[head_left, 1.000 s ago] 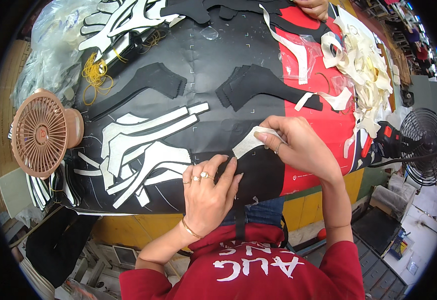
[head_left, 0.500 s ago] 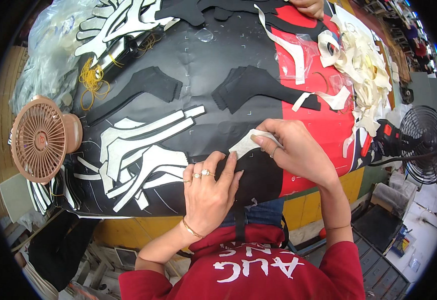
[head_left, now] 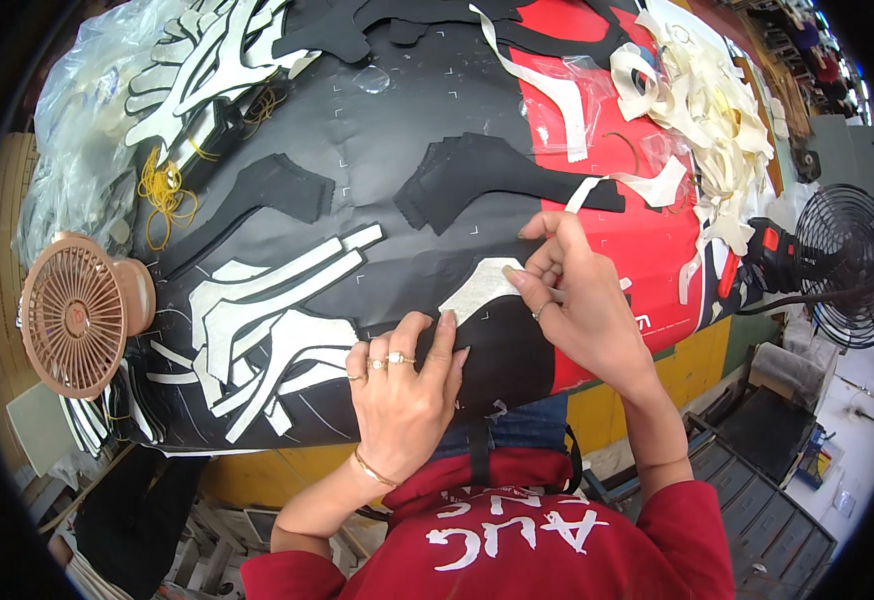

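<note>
A white cut fabric piece (head_left: 482,287) lies on the black part of the table cover in front of me. My left hand (head_left: 402,395) rests palm down with its fingers stretched out, the index fingertip touching the piece's lower left corner. At the piece's right end is my right hand (head_left: 582,300), its thumb on the edge and the other fingers bent; the grip is partly hidden behind them. A narrow pale end shows beside that hand. Left of my left hand, several white-faced cut pieces (head_left: 282,345) lie in an overlapping pile.
Black cut pieces (head_left: 497,180) lie farther back, with another black stack (head_left: 267,200) to the left. A pink fan (head_left: 77,315) stands at the left edge near yellow cords (head_left: 165,195). Cream scraps (head_left: 712,110) heap at the right, near a black fan (head_left: 837,265).
The right hand's index finger has lifted from the piece and more of its white face shows. The left hand stays at the corner. The view has shifted slightly.
</note>
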Demonstrator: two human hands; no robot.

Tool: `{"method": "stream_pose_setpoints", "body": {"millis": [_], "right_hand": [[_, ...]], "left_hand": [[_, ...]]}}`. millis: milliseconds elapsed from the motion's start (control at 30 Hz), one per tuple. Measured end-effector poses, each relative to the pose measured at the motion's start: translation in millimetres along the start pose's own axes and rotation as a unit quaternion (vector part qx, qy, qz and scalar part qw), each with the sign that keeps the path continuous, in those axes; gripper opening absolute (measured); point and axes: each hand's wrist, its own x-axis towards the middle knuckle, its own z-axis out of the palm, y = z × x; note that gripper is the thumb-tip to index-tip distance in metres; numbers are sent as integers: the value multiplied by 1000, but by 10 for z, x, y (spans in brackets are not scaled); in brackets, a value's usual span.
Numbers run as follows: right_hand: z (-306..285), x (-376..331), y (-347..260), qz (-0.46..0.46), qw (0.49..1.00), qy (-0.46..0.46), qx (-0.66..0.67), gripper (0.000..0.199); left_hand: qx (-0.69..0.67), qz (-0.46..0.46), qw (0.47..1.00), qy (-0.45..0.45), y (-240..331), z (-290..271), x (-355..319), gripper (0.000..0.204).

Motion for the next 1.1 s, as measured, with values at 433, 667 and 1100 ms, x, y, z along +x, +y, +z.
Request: {"method": "stream_pose_setpoints", "body": {"millis": [433,667,1100], "right_hand": [[48,3,8,-24,996,34,-79,30],[-242,-269,198,24,992,51,-112,31],[-428,-554,624,13,987,155,-39,42]], "left_hand": [[-102,44,993,-36,182,2,169,66],[-77,74,984,-146,313,297,292,92],[12,77,979,-188,370,256,315,76]]}}
